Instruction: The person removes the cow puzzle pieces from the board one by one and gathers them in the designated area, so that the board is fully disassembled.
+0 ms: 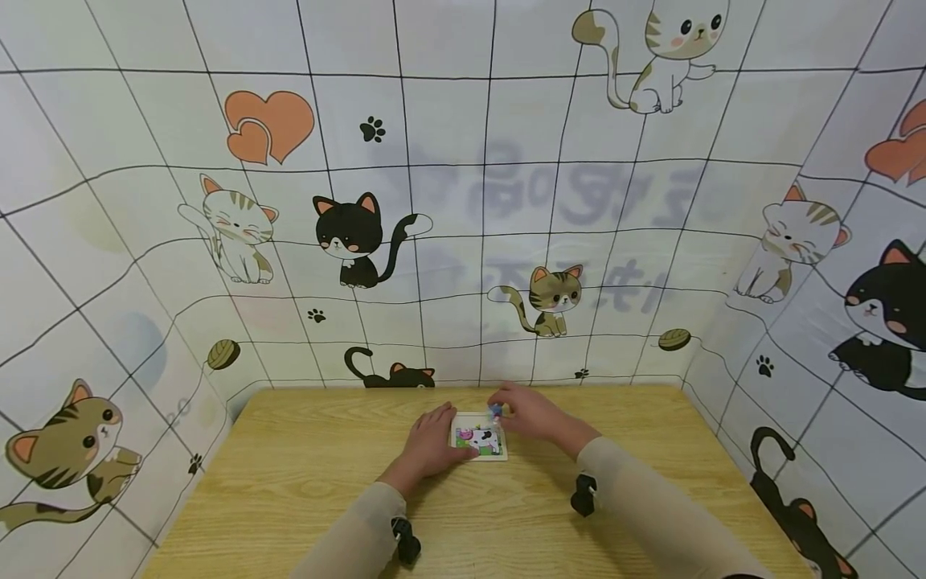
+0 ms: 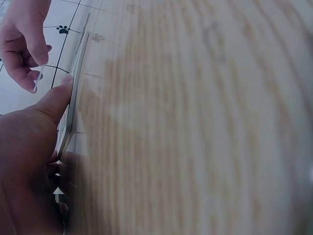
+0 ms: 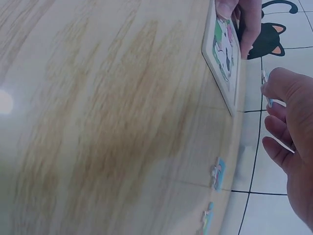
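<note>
A small jigsaw puzzle tray (image 1: 495,459) with a pale rim lies flat near the far side of the table. Its lower part carries a picture with a black-and-white animal, pink and green; the upper part is bare and pale. My left hand (image 1: 432,444) grips the tray's left side, its thumb (image 3: 226,9) over the near edge in the right wrist view. Above the tray's upper right corner, my right hand (image 1: 534,413) pinches a small blue puzzle piece (image 1: 496,410) between thumb and fingers. The left wrist view shows that piece (image 2: 39,78) edge-on.
Two loose puzzle pieces, one (image 3: 218,174) farther and one (image 3: 207,219) nearer the lower edge, lie on the table in the right wrist view. The wooden table (image 1: 304,474) meets a cloth wall (image 1: 463,322) printed with cats right behind its far edge.
</note>
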The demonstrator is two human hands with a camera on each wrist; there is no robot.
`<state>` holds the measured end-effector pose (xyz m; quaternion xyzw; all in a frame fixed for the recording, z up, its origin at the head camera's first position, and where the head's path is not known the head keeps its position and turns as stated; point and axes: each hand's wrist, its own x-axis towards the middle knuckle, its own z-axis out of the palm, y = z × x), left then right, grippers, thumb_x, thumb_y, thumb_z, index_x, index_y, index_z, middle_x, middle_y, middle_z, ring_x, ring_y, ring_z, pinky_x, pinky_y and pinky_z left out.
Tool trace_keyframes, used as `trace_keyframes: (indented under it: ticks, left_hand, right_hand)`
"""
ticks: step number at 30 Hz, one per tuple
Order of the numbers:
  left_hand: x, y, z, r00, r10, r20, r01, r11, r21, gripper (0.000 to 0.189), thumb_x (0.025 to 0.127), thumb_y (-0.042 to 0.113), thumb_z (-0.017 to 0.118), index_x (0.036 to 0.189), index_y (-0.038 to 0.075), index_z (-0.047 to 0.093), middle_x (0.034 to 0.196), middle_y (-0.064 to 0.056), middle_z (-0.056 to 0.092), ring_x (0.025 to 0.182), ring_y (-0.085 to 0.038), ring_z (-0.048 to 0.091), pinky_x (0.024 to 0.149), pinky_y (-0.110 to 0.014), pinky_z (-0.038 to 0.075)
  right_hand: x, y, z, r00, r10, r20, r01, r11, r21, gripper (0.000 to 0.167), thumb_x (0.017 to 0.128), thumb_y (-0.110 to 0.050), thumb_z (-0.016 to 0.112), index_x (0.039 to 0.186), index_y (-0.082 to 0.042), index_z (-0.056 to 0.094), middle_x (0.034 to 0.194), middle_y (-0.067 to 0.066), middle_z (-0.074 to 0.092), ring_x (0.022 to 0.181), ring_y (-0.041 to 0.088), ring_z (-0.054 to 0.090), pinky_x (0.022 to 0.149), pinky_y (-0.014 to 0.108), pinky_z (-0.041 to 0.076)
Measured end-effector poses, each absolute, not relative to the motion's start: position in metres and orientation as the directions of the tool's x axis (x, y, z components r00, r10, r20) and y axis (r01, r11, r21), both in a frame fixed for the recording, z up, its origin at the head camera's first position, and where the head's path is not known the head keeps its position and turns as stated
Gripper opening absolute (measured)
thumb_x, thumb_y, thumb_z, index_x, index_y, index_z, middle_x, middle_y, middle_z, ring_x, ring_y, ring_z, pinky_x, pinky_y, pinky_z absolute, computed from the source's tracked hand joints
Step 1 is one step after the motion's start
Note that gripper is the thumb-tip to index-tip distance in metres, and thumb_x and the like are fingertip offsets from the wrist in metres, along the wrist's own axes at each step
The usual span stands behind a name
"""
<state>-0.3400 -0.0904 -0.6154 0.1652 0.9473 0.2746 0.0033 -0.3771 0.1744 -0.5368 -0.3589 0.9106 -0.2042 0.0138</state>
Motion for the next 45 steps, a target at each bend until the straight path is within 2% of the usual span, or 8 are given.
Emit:
trace_keyframes:
  ticks: [6, 14, 19, 27, 34, 45]
  left_hand:
    - [-0.342, -0.091, -0.617, -0.946, 0.317, 0.07, 0.303, 0.786, 0.539, 0.105, 0.093, 0.066, 0.082, 0.168, 0.003, 0.044, 0.176, -0.017, 0.038, 0.163, -0.039, 0.034, 0.132, -0.064, 0.022]
    - [-0.345, -0.093, -0.622, -0.944, 0.319, 0.087, 0.31, 0.762, 0.568, 0.107, 0.09, 0.067, 0.084, 0.167, 0.003, 0.045, 0.176, -0.017, 0.038, 0.163, -0.04, 0.033, 0.132, -0.066, 0.02]
    - [-0.345, -0.093, -0.622, -0.945, 0.316, 0.086, 0.308, 0.767, 0.562, 0.107, 0.091, 0.067, 0.084, 0.167, 0.003, 0.045, 0.176, -0.016, 0.038, 0.163, -0.04, 0.033, 0.132, -0.065, 0.021]
    - [-0.341, -0.092, -0.619, -0.946, 0.313, 0.084, 0.307, 0.782, 0.543, 0.106, 0.091, 0.066, 0.083, 0.167, 0.002, 0.045, 0.176, -0.018, 0.038, 0.162, -0.041, 0.035, 0.131, -0.066, 0.023]
    - [-0.342, -0.091, -0.62, -0.947, 0.311, 0.077, 0.302, 0.787, 0.538, 0.105, 0.092, 0.065, 0.083, 0.167, 0.003, 0.045, 0.176, -0.016, 0.038, 0.163, -0.039, 0.034, 0.132, -0.064, 0.022]
    - [-0.341, -0.091, -0.619, -0.945, 0.313, 0.095, 0.313, 0.778, 0.545, 0.105, 0.091, 0.064, 0.084, 0.167, 0.003, 0.045, 0.176, -0.016, 0.038, 0.163, -0.039, 0.034, 0.131, -0.066, 0.022]
  right_hand:
    - [-0.378, 0.184, -0.533, -0.743, -0.661, 0.106, -0.64, 0.654, -0.403, 0.032, 0.102, -0.012, 0.077, 0.134, -0.007, 0.076, 0.119, 0.002, 0.065, 0.1, 0.025, 0.069, 0.085, 0.04, 0.06]
    - [-0.379, 0.195, -0.528, -0.74, -0.67, 0.069, -0.623, 0.643, -0.445, 0.033, 0.103, -0.012, 0.075, 0.136, -0.006, 0.074, 0.12, 0.004, 0.065, 0.106, 0.03, 0.07, 0.09, 0.044, 0.061]
    - [-0.377, 0.2, -0.522, -0.738, -0.672, 0.062, -0.614, 0.631, -0.474, 0.032, 0.103, -0.011, 0.075, 0.134, -0.003, 0.073, 0.117, 0.005, 0.065, 0.104, 0.031, 0.068, 0.089, 0.045, 0.06]
    - [-0.376, 0.21, -0.517, -0.749, -0.661, 0.038, -0.571, 0.616, -0.543, 0.031, 0.102, -0.012, 0.077, 0.132, -0.006, 0.074, 0.113, 0.003, 0.064, 0.104, 0.032, 0.065, 0.088, 0.044, 0.056]
    - [-0.38, 0.222, -0.515, -0.738, -0.675, 0.027, -0.552, 0.579, -0.6, 0.03, 0.104, -0.012, 0.075, 0.133, -0.007, 0.075, 0.114, 0.004, 0.066, 0.101, 0.023, 0.064, 0.087, 0.042, 0.058]
    - [-0.38, 0.238, -0.511, -0.732, -0.681, -0.006, -0.502, 0.546, -0.67, 0.026, 0.104, -0.008, 0.076, 0.129, -0.001, 0.073, 0.116, 0.006, 0.071, 0.095, 0.019, 0.066, 0.083, 0.035, 0.058]
